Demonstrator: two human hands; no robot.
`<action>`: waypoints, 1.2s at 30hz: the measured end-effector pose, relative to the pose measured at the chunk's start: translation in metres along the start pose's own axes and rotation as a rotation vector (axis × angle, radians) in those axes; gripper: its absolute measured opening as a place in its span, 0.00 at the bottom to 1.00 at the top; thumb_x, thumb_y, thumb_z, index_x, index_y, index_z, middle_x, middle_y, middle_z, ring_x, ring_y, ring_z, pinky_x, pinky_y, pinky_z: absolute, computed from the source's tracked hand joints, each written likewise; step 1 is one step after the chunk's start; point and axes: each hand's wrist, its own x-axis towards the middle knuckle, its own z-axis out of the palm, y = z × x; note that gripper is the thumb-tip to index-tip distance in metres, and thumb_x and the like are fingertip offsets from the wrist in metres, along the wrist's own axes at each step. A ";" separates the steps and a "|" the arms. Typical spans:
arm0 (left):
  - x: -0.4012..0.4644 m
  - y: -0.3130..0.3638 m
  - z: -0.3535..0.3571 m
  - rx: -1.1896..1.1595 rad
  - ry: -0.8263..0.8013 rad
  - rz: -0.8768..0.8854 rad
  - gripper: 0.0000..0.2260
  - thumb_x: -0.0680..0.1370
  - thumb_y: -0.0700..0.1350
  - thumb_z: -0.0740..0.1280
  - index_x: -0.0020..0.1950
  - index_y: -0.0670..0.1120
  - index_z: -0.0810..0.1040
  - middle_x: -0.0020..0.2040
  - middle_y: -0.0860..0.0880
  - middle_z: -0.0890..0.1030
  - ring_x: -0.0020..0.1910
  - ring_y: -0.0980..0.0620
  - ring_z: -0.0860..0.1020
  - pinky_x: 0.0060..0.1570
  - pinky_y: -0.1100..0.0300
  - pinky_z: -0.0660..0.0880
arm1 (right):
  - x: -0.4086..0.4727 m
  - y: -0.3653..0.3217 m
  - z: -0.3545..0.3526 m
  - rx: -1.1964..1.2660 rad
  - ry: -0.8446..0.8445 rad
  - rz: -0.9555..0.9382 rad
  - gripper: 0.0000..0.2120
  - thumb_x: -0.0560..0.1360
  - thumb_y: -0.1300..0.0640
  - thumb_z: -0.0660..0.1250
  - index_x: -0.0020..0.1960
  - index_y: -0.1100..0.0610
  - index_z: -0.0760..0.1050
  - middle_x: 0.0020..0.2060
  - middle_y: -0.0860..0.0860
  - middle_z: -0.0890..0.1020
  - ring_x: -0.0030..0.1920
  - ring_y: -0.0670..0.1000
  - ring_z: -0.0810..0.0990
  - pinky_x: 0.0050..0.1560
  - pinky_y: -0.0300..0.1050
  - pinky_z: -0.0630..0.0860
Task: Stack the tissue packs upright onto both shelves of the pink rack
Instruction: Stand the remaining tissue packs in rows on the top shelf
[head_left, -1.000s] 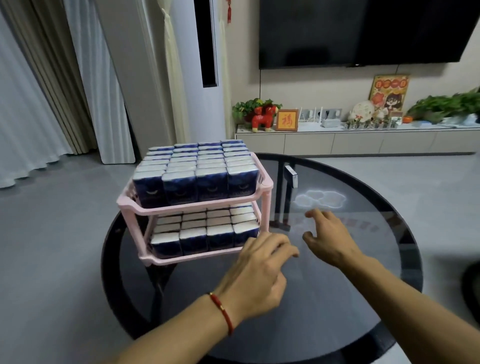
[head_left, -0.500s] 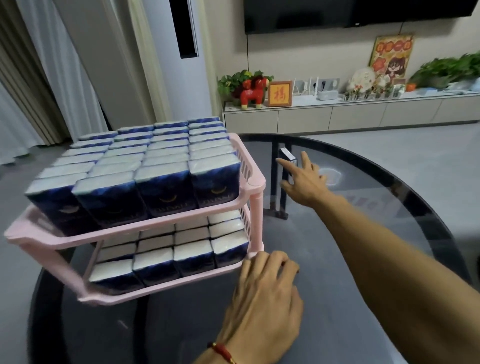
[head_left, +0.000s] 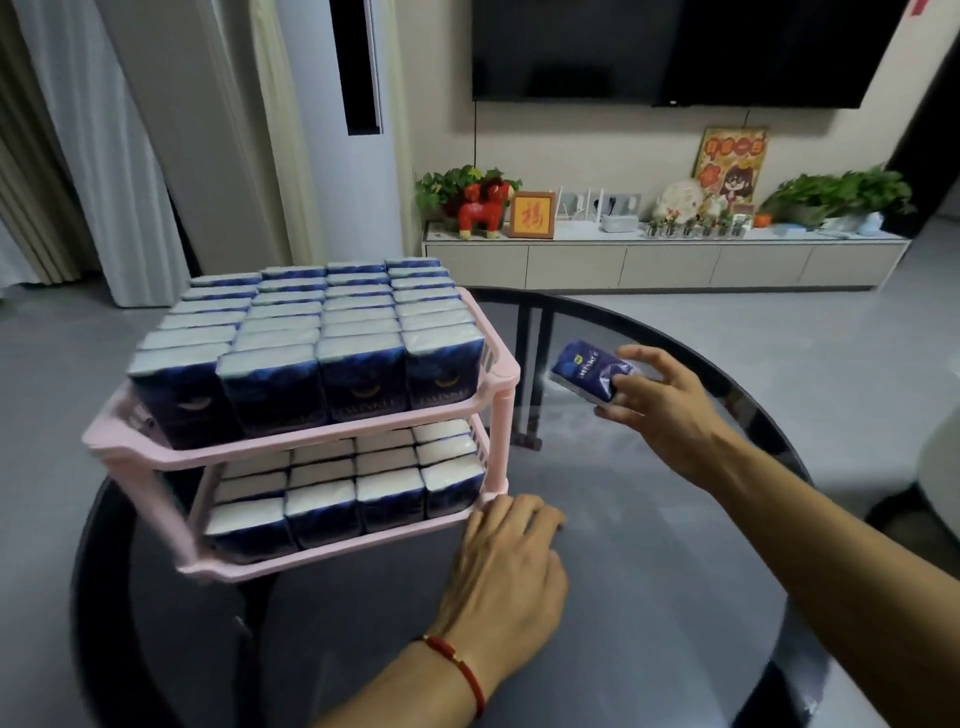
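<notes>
The pink two-shelf rack (head_left: 506, 395) stands on the left half of a round dark glass table (head_left: 649, 545). Both shelves hold rows of upright dark-blue tissue packs with white tops: the upper rows (head_left: 322, 332) look full, and the lower rows (head_left: 343, 493) fill the visible front. My right hand (head_left: 660, 395) holds one more blue tissue pack (head_left: 589, 376) in the air to the right of the rack's top shelf, tilted. My left hand (head_left: 511, 566) rests with curled fingers on the table at the rack's front right foot, fingertips touching the lower shelf's edge.
Beyond the table, a low white cabinet (head_left: 665, 260) along the wall carries plants, a red toy horse and a framed picture. A television hangs above it. A tall white air conditioner (head_left: 353, 130) and curtains stand at the back left. Grey floor surrounds the table.
My right hand reached to the pack standing on the table's far side, picked it up and now holds it lifted beside the rack. My left hand moved up to the rack's lower front corner.
</notes>
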 end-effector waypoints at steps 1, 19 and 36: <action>-0.001 0.002 -0.004 -0.087 0.002 -0.043 0.11 0.79 0.43 0.61 0.58 0.51 0.77 0.56 0.55 0.77 0.57 0.53 0.73 0.67 0.56 0.68 | -0.019 -0.008 -0.001 0.005 -0.028 -0.001 0.19 0.79 0.69 0.66 0.67 0.57 0.73 0.57 0.61 0.81 0.52 0.61 0.85 0.53 0.53 0.83; -0.067 0.019 -0.142 -1.398 0.283 -0.564 0.18 0.80 0.30 0.61 0.65 0.44 0.81 0.60 0.39 0.84 0.57 0.43 0.82 0.58 0.45 0.75 | -0.200 -0.016 0.090 -0.950 -0.283 -0.994 0.17 0.73 0.66 0.69 0.61 0.53 0.77 0.66 0.45 0.76 0.66 0.47 0.74 0.64 0.37 0.73; -0.070 -0.062 -0.259 -0.409 0.628 -0.225 0.17 0.78 0.33 0.69 0.61 0.51 0.83 0.60 0.53 0.83 0.61 0.57 0.81 0.59 0.64 0.78 | -0.128 -0.034 0.185 -1.323 -0.135 -0.903 0.36 0.73 0.43 0.60 0.80 0.40 0.55 0.82 0.49 0.55 0.82 0.58 0.48 0.78 0.67 0.36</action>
